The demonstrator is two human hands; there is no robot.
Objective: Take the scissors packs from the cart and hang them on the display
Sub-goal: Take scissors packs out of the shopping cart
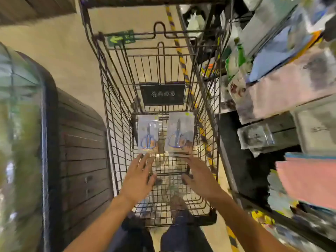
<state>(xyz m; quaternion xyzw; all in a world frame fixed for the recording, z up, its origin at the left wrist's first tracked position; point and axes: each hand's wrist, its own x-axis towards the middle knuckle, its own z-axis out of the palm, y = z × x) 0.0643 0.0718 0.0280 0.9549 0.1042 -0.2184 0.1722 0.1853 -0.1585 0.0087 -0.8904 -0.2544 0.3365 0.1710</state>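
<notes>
1. The cart [116, 124] is dark brown-black wire, and a black plate [162, 94] with pale round marks hangs on its far end.
2. A green tag [121, 38] with a yellow-green arrow sits on the cart's far rim.
3. The left scissors pack [148, 134] has a pale grey card with an orange strip low down; its scissors have blue handles.
4. The right scissors pack [180, 132] is pale grey too, with blue handles and a small yellow spot near its top.
5. The floor [60, 51] is beige, crossed by a yellow-and-black striped line [179, 50].
6. The wooden unit [81, 151] at left is dark brown, slatted.
7. On the shelves at right lie pink sheets [307, 180], a light blue pack [272, 57] and a green-and-white pack [236, 59].
8. The trousers [180, 239] are dark navy.
</notes>
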